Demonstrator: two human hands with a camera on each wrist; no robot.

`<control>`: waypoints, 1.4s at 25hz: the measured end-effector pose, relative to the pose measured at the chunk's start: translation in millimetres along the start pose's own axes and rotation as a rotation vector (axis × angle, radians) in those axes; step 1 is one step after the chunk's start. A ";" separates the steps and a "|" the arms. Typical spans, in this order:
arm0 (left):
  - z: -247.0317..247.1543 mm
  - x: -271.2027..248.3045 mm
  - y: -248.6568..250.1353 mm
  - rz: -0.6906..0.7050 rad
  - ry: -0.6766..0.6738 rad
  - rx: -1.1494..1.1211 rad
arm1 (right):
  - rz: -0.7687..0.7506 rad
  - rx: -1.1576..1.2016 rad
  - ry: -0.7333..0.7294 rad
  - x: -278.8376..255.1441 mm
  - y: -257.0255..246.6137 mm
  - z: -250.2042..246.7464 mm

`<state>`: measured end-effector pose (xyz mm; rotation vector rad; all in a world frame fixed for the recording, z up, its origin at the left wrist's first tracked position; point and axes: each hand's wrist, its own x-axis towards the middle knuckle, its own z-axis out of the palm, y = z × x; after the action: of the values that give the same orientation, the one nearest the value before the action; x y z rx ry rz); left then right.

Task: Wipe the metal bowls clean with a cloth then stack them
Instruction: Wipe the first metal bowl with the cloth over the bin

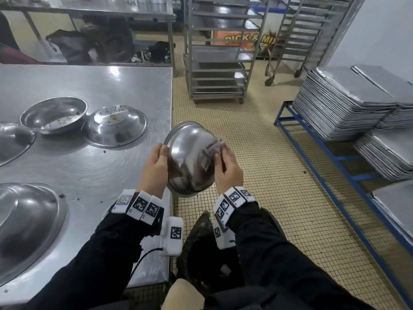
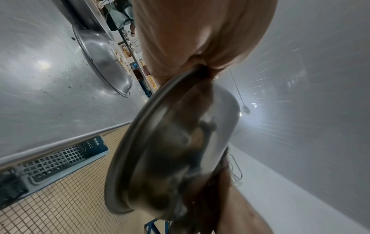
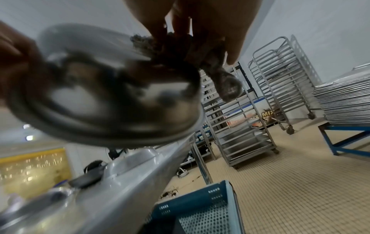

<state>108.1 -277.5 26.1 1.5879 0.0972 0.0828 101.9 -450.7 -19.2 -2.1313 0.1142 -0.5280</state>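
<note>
My left hand (image 1: 159, 156) grips the rim of a metal bowl (image 1: 190, 157), held tilted in the air past the table's right edge with its outside toward me. My right hand (image 1: 223, 161) presses a grey cloth (image 1: 213, 147) against the bowl's outer wall. The right wrist view shows the cloth (image 3: 216, 69) bunched under my fingers on the bowl (image 3: 112, 101). The left wrist view has the bowl (image 2: 176, 152) hanging from my left hand's pinch. On the steel table (image 1: 107, 164) lie an upright dirty bowl (image 1: 53, 115) and an upturned bowl (image 1: 115, 126) with crumbs on its base.
Larger upturned bowls (image 1: 24, 224) sit at the table's left. A blue crate (image 3: 200, 209) stands on the tiled floor below the table edge. Wheeled tray racks (image 1: 220, 52) stand ahead. Stacked metal trays (image 1: 348, 104) rest on a blue frame at the right.
</note>
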 end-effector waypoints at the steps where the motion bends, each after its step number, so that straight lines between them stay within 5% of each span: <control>1: -0.7 2.0 0.3 -0.021 0.020 -0.039 | -0.005 -0.011 0.008 -8.8 5.8 -1.1; 5: -2.0 5.7 0.6 -0.033 0.068 -0.084 | -0.223 -0.022 -0.020 -50.9 4.3 13.0; 9: -0.7 4.3 -0.6 -0.021 0.077 -0.043 | -0.425 0.019 -0.035 -34.6 -24.9 21.0; 16: -7.1 7.1 -2.6 -0.078 0.127 -0.089 | 0.031 0.063 0.022 4.6 -3.5 -6.9; 23: -12.3 3.6 -13.7 -0.009 0.086 0.110 | 0.139 0.042 0.070 -33.1 15.4 -10.4; 29: -0.4 -7.5 -16.9 0.102 -0.053 0.358 | -0.103 0.037 0.217 -20.4 -30.3 -4.9; 35: 5.9 -0.9 -4.4 0.194 -0.059 0.420 | -0.313 -0.213 0.050 -20.1 -31.9 2.2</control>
<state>107.8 -283.4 21.6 2.0158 -0.0918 0.1754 81.0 -424.9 -1.2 -2.3592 -0.1439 -0.7813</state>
